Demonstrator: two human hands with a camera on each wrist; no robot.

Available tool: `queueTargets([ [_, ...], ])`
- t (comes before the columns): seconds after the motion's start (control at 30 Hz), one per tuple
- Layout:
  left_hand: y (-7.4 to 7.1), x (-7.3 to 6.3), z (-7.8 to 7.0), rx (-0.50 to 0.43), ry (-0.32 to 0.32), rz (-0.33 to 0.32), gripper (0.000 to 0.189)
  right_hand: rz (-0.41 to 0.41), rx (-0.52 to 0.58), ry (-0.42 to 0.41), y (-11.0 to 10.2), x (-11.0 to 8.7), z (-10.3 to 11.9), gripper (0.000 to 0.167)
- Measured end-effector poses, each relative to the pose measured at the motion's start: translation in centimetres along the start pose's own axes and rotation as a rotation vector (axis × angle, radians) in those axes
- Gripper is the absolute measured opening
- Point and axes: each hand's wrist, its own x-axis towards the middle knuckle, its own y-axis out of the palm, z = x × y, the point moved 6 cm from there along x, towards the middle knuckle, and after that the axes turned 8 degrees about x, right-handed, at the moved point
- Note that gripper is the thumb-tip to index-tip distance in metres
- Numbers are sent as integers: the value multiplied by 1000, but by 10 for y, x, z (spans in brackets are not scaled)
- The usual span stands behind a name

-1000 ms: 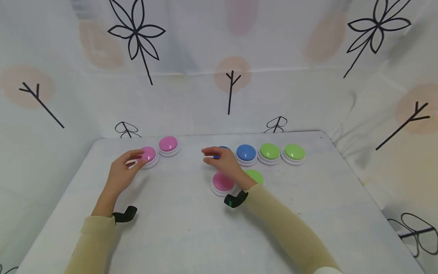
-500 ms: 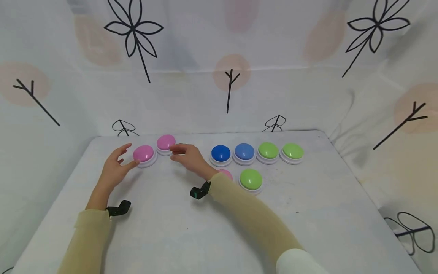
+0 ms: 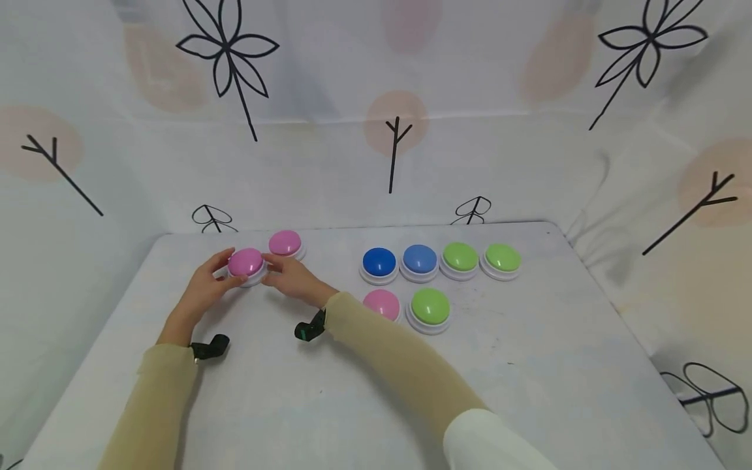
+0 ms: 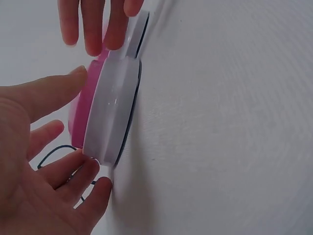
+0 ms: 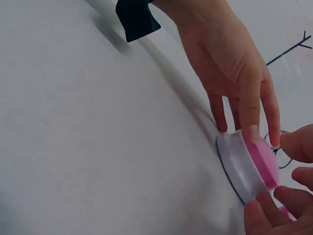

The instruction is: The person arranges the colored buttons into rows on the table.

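Observation:
A pink dome push button with a white round base stands at the table's left, between the two hands. The left hand holds it from the left, thumb on the near side and fingers round the base's far side. From the right, the right hand reaches to the same button, its fingertips right at the rim and its fingers spread. In the left wrist view the button shows from the side, with fingers of both hands about it. A second pink push button stands just behind, partly covered at its base by the right hand.
On the white table, a dark blue button, a lighter blue button and two green buttons form a back row. Before them stand a pink button, partly behind the right sleeve, and a green button. Patterned cloth hangs behind.
The right hand has moved left from the blue buttons, past the rear pink button, to the left pink button. The left hand drew back slightly, then closed in round that button.

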Motion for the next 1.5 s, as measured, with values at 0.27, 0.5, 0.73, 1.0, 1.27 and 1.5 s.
queueTargets([
  [0.27,4,4,7,-10,15,7,81,38,-43,-24,13,8,-10,63],
  [0.5,2,2,6,13,-5,-16,79,45,-23,-19,14,11,-15,61],
  [0.73,0,0,7,22,-31,-40,77,51,-18,-31,12,11,-16,61],
  [1.0,-4,-5,6,16,-47,-86,73,39,14,-20,13,10,-14,61],
  [1.27,-3,-6,4,9,-57,-81,75,15,28,-16,11,7,-13,61],
  [1.5,-5,-9,-1,-15,-67,-113,75,-39,44,-20,6,1,-8,61],
])
